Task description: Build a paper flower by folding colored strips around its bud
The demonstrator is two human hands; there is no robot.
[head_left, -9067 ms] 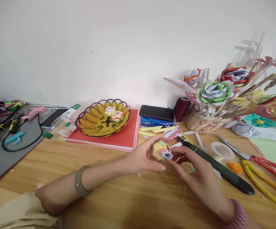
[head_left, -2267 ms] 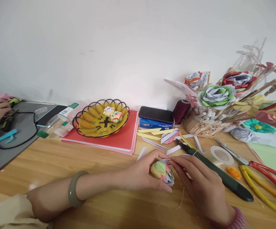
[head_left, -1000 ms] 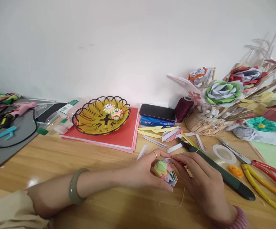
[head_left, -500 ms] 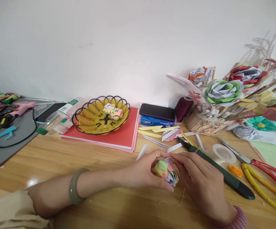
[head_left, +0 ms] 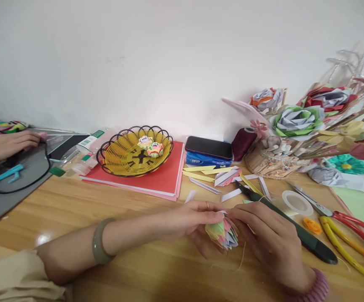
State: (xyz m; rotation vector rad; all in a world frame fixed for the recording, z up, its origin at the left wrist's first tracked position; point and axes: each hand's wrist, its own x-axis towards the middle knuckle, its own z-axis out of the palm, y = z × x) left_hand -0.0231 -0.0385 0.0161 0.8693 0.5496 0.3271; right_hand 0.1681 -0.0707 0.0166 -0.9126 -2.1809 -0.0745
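Two bare hands work on a paper flower [head_left: 222, 235] held just above a wooden surface [head_left: 144, 272], to the right of a yellow basket [head_left: 121, 157] and nearer the wearer. The left hand [head_left: 188, 218] has its thumb and fingers nearly closed on the flower's upper edge, other fingers passing behind; the fingers of the right hand [head_left: 270, 237] pinch tightly at the same edge, though their tips are partly hidden. The flower looks well advanced, with overlapping green, yellow, pink and white petals gathered into a head, while the edge in the fingers seems not yet settled. Folded paper strips [head_left: 200, 176] lie unused right of the basket; whether any are meant for this flower cannot be told. Two small flowers [head_left: 154, 149], apparently complete, sit inside the basket, which rests on a stack of red paper [head_left: 172, 180]. Right of the basket, a phone [head_left: 208, 147] lies on a blue packet [head_left: 197, 160] beside a dark red spool [head_left: 243, 143]; farther right come a pot of paper blooms [head_left: 268, 163], a white spool [head_left: 298, 202], a green-handled tool [head_left: 314, 245] and red-handled scissors [head_left: 348, 218]. Left of the basket, beyond plastic bottles, another person's hand [head_left: 11, 144] reaches over a gray mat [head_left: 18, 207]. Behind the basket rises a plain white wall [head_left: 169, 63].
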